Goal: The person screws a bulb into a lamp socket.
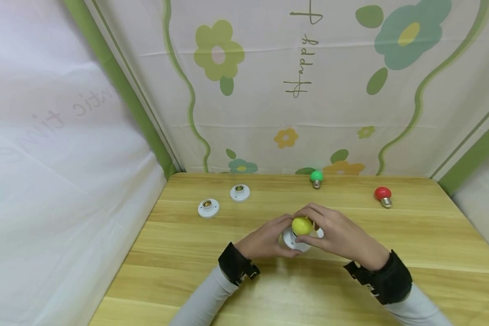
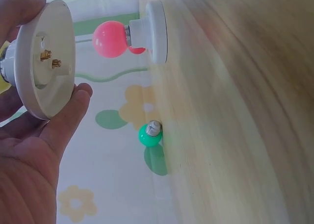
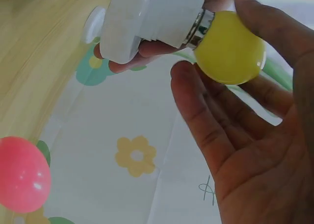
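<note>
My left hand [image 1: 266,239] grips a white round lamp holder [image 2: 64,87] by its rim. Its underside, with two brass screws, faces the left wrist camera. The yellow light bulb [image 3: 230,47] has its metal screw base at the mouth of that holder, with part of the metal still showing. Around the yellow glass curl the thumb and fingers of my right hand [image 1: 337,228]. Just past the right hand, a second lamp holder [image 2: 158,33] with a red bulb [image 2: 110,39] in it stands on the table; the right hand mostly hides it in the head view.
Two white lamp holders [image 1: 207,208] without bulbs stand at the table's back left. A green bulb [image 1: 316,178] lies near the back edge, and a loose red bulb [image 1: 383,194] lies at the back right. Behind the wooden table [image 1: 167,271] hangs a flowered cloth [image 1: 252,99].
</note>
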A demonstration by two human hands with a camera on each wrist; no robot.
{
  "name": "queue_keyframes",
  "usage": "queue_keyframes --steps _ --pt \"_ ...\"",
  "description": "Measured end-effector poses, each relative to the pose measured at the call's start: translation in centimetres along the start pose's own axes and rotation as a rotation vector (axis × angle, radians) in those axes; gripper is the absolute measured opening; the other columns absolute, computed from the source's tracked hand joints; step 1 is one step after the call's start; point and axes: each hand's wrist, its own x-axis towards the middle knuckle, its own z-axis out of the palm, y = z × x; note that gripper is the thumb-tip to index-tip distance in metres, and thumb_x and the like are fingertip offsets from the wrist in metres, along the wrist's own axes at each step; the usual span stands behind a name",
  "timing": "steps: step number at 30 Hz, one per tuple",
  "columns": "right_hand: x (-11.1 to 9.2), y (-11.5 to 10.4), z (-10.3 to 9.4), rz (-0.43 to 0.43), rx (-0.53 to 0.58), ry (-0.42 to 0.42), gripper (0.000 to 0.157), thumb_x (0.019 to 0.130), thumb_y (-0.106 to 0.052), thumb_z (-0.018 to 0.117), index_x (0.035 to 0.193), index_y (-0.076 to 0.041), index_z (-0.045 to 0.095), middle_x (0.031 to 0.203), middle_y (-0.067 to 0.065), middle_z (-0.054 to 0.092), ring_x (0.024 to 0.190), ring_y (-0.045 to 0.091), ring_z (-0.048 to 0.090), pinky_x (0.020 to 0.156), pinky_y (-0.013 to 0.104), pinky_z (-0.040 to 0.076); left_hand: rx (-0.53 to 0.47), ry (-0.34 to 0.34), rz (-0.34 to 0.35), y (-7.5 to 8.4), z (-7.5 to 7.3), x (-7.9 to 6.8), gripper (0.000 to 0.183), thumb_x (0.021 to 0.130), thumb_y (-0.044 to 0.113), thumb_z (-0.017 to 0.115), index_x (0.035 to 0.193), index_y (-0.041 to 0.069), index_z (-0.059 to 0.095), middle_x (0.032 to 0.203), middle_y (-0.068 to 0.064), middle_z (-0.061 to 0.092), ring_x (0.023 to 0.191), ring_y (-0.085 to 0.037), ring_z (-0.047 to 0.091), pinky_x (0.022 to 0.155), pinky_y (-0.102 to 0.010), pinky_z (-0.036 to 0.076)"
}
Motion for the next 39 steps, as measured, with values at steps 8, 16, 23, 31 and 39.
queue_keyframes --steps 8,16,23,31,39 --pt "-0.17 0.10 -0.05 0.023 -0.073 -0.026 0.071 0.079 -0.061 0.068 0.131 -0.016 0.054 0.125 -0.004 0.056 0.107 0.011 0.057 0.079 0.032 0.057 0.021 0.011 0.005 0.09 -0.10 -0.09 0.069 0.085 0.040 0.069 0.142 0.014 0.039 0.137 0.001 0.047 0.119 -0.003 0.046 0.095 -0.014 0.042" --pt "-0.45 0.00 -0.61 -0.064 0.023 -0.053 0.065 0.083 -0.024 0.074 0.142 -0.018 0.047 0.144 -0.001 0.045 0.129 0.019 0.042 0.096 0.044 0.048 0.011 0.020 0.051 -0.22 -0.32 -0.05 0.081 0.086 0.043 0.068 0.151 0.019 0.025 0.144 0.002 0.039 0.125 -0.004 0.040 0.101 -0.017 0.040" --pt "-0.23 0.13 -0.47 -0.124 0.051 0.004 0.054 0.079 -0.008 0.069 0.131 -0.016 0.058 0.130 -0.004 0.055 0.119 0.014 0.051 0.090 0.039 0.053 0.014 0.015 0.041 -0.15 -0.23 -0.18 0.081 0.085 0.044 0.069 0.151 0.020 0.027 0.141 0.001 0.044 0.122 -0.005 0.043 0.098 -0.016 0.042" --pt "-0.15 0.18 -0.38 -0.079 0.006 0.018 0.050 0.080 -0.028 0.078 0.125 -0.014 0.061 0.121 -0.006 0.057 0.105 0.009 0.057 0.079 0.029 0.056 0.013 0.005 0.029 0.08 -0.28 -0.11 0.078 0.085 0.042 0.070 0.148 0.016 0.032 0.139 0.001 0.046 0.121 -0.004 0.045 0.096 -0.014 0.042" --pt "-0.05 0.34 -0.04 -0.011 -0.032 -0.012 0.063 0.082 -0.050 0.072 0.133 -0.015 0.055 0.117 -0.005 0.055 0.095 0.006 0.057 0.071 0.026 0.057 0.009 -0.010 0.011 0.28 -0.32 -0.05 0.075 0.084 0.038 0.073 0.145 0.016 0.035 0.140 0.001 0.044 0.121 -0.003 0.044 0.095 -0.014 0.042"
